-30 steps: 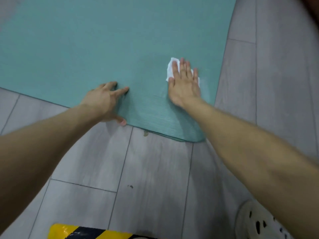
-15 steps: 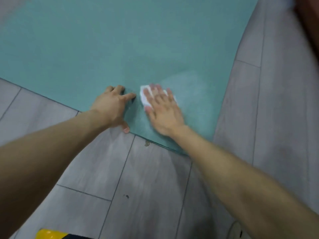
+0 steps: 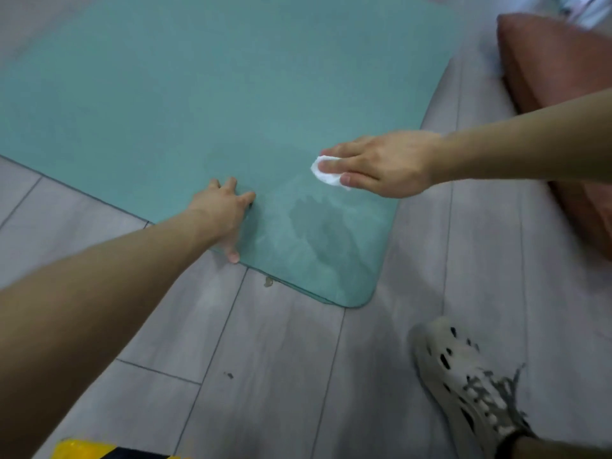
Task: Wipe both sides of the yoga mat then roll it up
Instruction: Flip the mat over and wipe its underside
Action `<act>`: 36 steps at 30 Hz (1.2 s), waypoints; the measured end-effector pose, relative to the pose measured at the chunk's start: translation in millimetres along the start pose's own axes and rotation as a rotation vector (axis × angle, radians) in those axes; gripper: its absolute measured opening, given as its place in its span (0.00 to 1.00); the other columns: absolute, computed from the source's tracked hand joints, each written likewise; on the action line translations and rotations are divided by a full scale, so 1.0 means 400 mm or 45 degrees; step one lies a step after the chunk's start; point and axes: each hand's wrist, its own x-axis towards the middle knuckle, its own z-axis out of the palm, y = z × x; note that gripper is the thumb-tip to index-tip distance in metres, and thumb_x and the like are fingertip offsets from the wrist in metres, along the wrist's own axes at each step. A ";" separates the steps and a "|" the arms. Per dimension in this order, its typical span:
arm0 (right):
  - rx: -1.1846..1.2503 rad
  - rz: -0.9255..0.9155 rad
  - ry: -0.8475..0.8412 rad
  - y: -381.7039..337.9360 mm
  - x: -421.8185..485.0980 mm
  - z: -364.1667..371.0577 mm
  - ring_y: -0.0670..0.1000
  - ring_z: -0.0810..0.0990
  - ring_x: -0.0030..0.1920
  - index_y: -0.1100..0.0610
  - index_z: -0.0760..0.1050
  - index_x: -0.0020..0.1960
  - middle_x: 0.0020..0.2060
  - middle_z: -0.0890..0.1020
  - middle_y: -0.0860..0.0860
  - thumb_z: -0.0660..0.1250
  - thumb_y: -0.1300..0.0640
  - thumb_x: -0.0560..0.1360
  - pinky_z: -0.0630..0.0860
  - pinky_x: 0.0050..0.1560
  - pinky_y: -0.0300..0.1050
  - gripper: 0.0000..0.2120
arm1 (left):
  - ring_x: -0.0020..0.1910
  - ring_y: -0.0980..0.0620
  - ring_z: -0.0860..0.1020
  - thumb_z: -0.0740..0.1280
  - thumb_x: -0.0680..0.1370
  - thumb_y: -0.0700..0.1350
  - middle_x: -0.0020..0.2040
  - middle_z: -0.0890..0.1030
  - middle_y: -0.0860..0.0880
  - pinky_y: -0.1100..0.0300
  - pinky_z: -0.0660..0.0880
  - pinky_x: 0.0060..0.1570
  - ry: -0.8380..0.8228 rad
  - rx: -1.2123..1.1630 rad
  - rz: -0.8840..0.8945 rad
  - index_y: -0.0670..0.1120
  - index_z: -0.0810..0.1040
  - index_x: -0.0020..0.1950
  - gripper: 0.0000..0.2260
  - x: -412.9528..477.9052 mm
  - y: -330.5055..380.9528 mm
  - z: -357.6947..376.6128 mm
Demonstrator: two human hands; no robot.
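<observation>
Yellow-and-black striped thing (image 3: 99, 450) at the floor's near left edge, not involved. Left hand (image 3: 225, 210) is planted on the teal yoga mat (image 3: 198, 94) at its near edge, fingers flat and slightly spread, thumb hanging off the edge onto the grey plank floor (image 3: 298, 376). It's an anchor, not a grip. Mat lies unrolled and flat on the floor. Damp streaks (image 3: 314, 233) across its near right corner, so that patch looks done. Wadded white wipe (image 3: 326, 172) sits just beyond the streaks, near the mat's right edge, under the right hand (image 3: 381, 164): fingers straight and close together pressing it down, thumb beside the wad. Pale perforated clog (image 3: 470, 385) on the floor off the near right corner. Reddish cushion (image 3: 556, 71) off the right edge, apart from the mat. Read: wiping step on the upward face, early, since most of the mat looks dry; can't tell if this is the first or second side. Next move likely needs overlapping passes toward the left edge, anchor hand shifting as coverage advances. Flip and roll come later.
</observation>
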 end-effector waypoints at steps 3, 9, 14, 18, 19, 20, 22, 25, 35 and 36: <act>0.068 -0.060 0.117 -0.010 0.024 0.048 0.52 0.56 0.83 0.41 0.50 0.85 0.85 0.53 0.47 0.43 0.40 0.87 0.55 0.83 0.52 0.27 | 0.73 0.36 0.69 0.82 0.52 0.73 0.74 0.63 0.44 0.27 0.71 0.65 -0.139 0.055 -0.097 0.57 0.55 0.81 0.64 -0.009 0.045 -0.042; 0.226 0.129 0.433 0.021 0.166 0.272 0.55 0.53 0.84 0.50 0.57 0.85 0.84 0.58 0.51 0.46 0.46 0.88 0.51 0.83 0.61 0.26 | 0.77 0.38 0.64 0.67 0.53 0.86 0.76 0.62 0.44 0.24 0.66 0.68 -0.261 -0.222 -0.383 0.55 0.57 0.81 0.63 0.005 0.117 -0.063; 0.303 0.127 0.579 -0.079 0.208 0.475 0.54 0.48 0.85 0.48 0.50 0.86 0.85 0.53 0.52 0.48 0.47 0.88 0.48 0.82 0.64 0.28 | 0.74 0.44 0.66 0.63 0.50 0.88 0.71 0.68 0.46 0.37 0.71 0.68 -0.201 -0.114 -0.446 0.50 0.66 0.77 0.65 0.019 0.189 -0.056; 0.293 -0.046 0.529 -0.019 0.160 0.498 0.51 0.45 0.85 0.50 0.48 0.86 0.86 0.51 0.49 0.48 0.44 0.88 0.44 0.84 0.59 0.29 | 0.77 0.40 0.65 0.70 0.51 0.84 0.76 0.64 0.44 0.39 0.72 0.70 -0.110 -0.379 -0.475 0.57 0.57 0.82 0.65 0.086 0.206 -0.095; 0.305 -0.029 0.532 0.022 0.143 0.514 0.50 0.45 0.85 0.50 0.47 0.87 0.86 0.50 0.47 0.48 0.42 0.87 0.44 0.84 0.58 0.30 | 0.77 0.39 0.65 0.70 0.51 0.84 0.78 0.64 0.43 0.39 0.71 0.71 -0.095 -0.502 -0.501 0.59 0.56 0.83 0.66 0.111 0.210 -0.101; 0.334 0.031 0.548 0.079 0.135 0.526 0.49 0.44 0.85 0.49 0.46 0.87 0.86 0.49 0.47 0.47 0.40 0.87 0.44 0.84 0.58 0.31 | 0.76 0.38 0.66 0.70 0.51 0.84 0.77 0.64 0.42 0.40 0.71 0.72 -0.076 -0.614 -0.543 0.59 0.58 0.83 0.64 0.133 0.215 -0.102; 0.436 0.317 0.551 0.236 0.135 0.541 0.49 0.43 0.85 0.48 0.43 0.86 0.86 0.47 0.47 0.43 0.37 0.86 0.43 0.84 0.59 0.32 | 0.74 0.35 0.66 0.70 0.58 0.82 0.73 0.66 0.41 0.42 0.70 0.73 0.013 -0.706 -0.646 0.59 0.65 0.80 0.54 0.167 0.236 -0.087; 0.560 0.671 0.493 0.446 0.134 0.519 0.51 0.41 0.85 0.50 0.43 0.86 0.86 0.44 0.50 0.39 0.33 0.84 0.38 0.84 0.57 0.36 | 0.72 0.35 0.64 0.66 0.68 0.76 0.70 0.66 0.41 0.40 0.72 0.69 0.088 -0.698 -0.706 0.58 0.68 0.76 0.41 0.178 0.264 -0.064; 0.362 -0.232 0.619 -0.033 0.203 0.494 0.53 0.48 0.85 0.54 0.50 0.86 0.85 0.54 0.53 0.47 0.37 0.86 0.49 0.83 0.58 0.35 | 0.73 0.37 0.65 0.62 0.77 0.47 0.71 0.67 0.43 0.39 0.68 0.72 -0.005 -0.748 -0.619 0.65 0.71 0.73 0.25 0.183 0.171 -0.096; 0.388 -0.076 0.675 0.036 0.215 0.495 0.54 0.49 0.85 0.56 0.51 0.86 0.85 0.55 0.53 0.47 0.37 0.86 0.51 0.82 0.59 0.35 | 0.73 0.37 0.65 0.62 0.78 0.46 0.72 0.67 0.43 0.40 0.68 0.73 -0.026 -0.751 -0.592 0.66 0.71 0.74 0.26 0.179 0.152 -0.100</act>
